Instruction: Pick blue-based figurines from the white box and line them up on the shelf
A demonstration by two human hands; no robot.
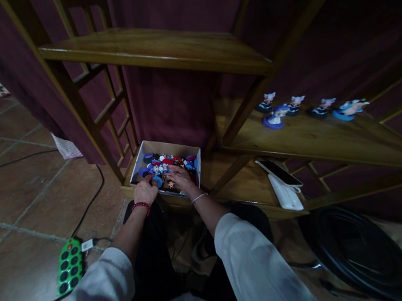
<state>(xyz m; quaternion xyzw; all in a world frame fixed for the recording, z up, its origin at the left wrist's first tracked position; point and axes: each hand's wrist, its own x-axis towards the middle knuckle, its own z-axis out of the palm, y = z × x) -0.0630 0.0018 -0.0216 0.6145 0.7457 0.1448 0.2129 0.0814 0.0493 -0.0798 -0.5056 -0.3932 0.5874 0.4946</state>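
An open white cardboard box (pixel 200 163) on the low wooden shelf is filled with several small figurines (pixel 161 167) on round bases. My left hand (pixel 145 190), with a red bead bracelet, reaches over the box's front left corner. Its fingers are curled beside a blue round base (pixel 157 181); what they grip, if anything, is hidden. Over the front of the box, my right hand (pixel 180 177) has its fingers stretched out and apart among the figurines. A small brown-haired figurine (pixel 170 184) lies between the two hands.
Several figurines (pixel 276 116) stand on the raised wooden shelf (pixel 312 144) at right. Below it, a dark-screened phone (pixel 278 173) rests by a white object (pixel 285 195). A green power strip (pixel 69 266) with cables lies on the floor; a black round seat (pixel 359 252) is at right.
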